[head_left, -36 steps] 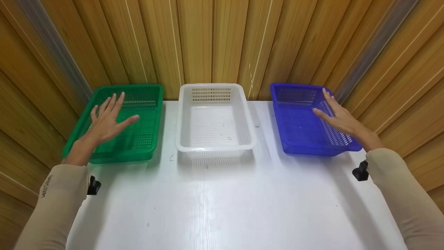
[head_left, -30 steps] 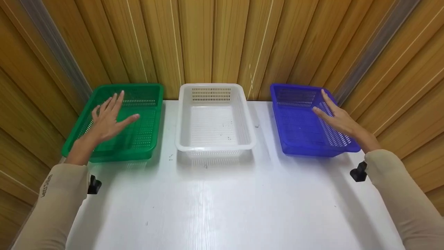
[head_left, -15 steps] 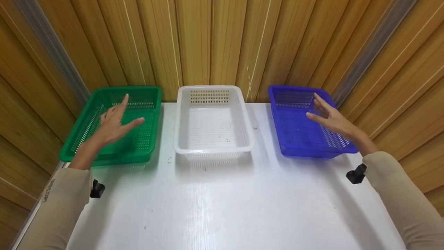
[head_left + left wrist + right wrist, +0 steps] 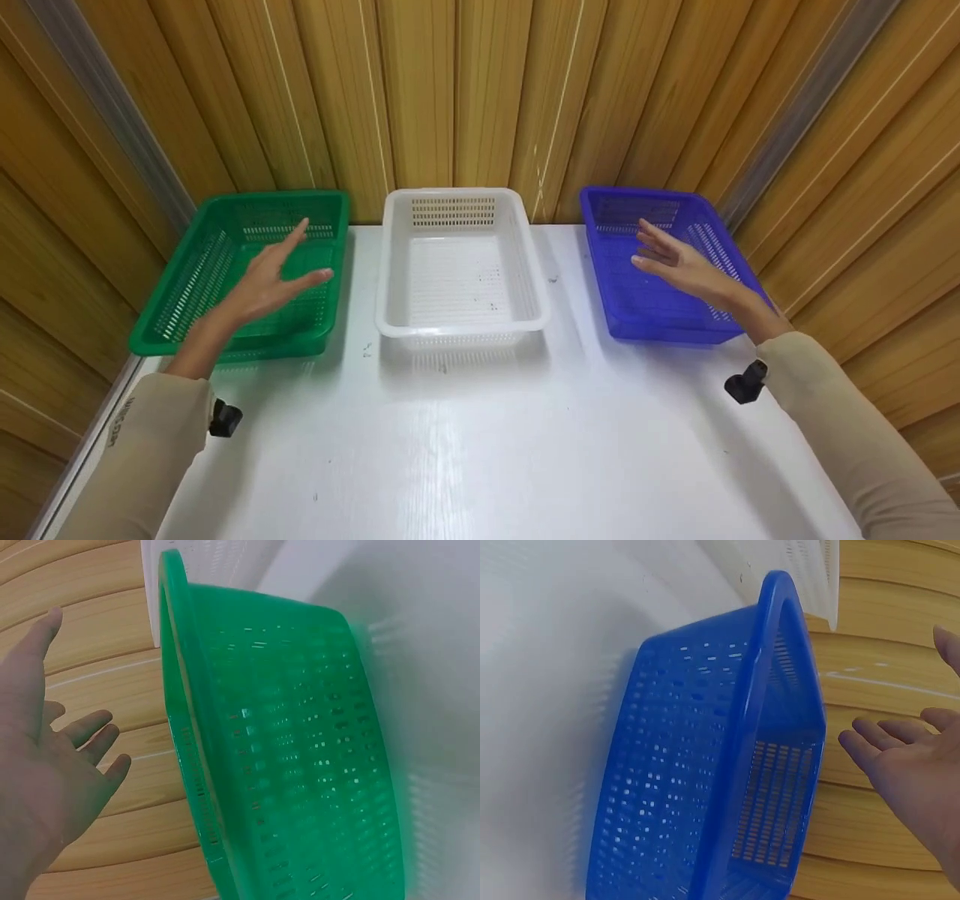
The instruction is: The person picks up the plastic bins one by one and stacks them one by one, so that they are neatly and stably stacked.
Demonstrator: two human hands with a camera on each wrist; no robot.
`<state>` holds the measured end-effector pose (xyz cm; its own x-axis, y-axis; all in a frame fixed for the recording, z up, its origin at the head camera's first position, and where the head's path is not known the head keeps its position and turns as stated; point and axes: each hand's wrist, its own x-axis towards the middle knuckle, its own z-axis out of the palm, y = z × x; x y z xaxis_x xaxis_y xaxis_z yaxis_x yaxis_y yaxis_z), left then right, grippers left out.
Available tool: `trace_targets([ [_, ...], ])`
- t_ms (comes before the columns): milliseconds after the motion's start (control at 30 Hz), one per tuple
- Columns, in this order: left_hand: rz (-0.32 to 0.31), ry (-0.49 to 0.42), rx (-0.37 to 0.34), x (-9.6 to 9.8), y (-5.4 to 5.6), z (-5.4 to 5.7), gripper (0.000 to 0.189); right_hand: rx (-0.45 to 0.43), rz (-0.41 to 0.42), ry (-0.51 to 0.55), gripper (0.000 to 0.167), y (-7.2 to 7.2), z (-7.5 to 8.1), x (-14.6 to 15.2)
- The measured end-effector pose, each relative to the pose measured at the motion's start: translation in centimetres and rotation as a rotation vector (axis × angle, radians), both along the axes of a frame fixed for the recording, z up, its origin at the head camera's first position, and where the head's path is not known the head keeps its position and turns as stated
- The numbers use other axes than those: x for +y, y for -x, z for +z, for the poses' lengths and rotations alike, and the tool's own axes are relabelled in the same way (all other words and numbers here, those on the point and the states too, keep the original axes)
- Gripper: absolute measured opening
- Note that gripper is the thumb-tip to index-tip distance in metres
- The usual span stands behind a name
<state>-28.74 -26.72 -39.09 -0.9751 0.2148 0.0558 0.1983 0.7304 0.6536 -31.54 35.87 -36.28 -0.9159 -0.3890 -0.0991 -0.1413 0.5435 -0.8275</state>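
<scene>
My left hand [image 4: 262, 285] hovers above the green basket [image 4: 161, 307], thumb spread away from fairly straight fingers, holding nothing. In the left wrist view the same hand [image 4: 56, 757] shows apart from the basket's rim. On the other side my right hand [image 4: 690, 271] is over the blue-purple basket [image 4: 630, 300], its fingers and thumb extended and nothing in them. The right wrist view has this hand [image 4: 922, 757] beyond the basket's rim, not touching it. Between the two stands a white basket [image 4: 457, 281] with slotted walls, only dark specks showing on its floor.
All three baskets stand in a row along the back of a white table [image 4: 450, 442]. Yellow wood-look panels [image 4: 420, 90] rise behind and at both sides. A small black device [image 4: 225, 418] is strapped at the left wrist, another black device [image 4: 746, 382] at the right.
Both hands have moved inward and a little nearer the body, the left to the right and the right to the left. The baskets keep their places.
</scene>
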Motion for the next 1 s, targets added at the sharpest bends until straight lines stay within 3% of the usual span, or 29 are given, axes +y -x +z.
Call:
trace_targets([
  [667,-0.062,-0.052,-0.025,3.5,0.4,-2.0,0.091,-0.061,0.080,0.123,0.075,-0.4,-2.0,-3.6],
  [1000,-0.100,-0.073,-0.048,6.0,1.3,-3.1,0.085,-0.095,0.111,0.163,0.074,-0.4,-3.2,-5.4],
])
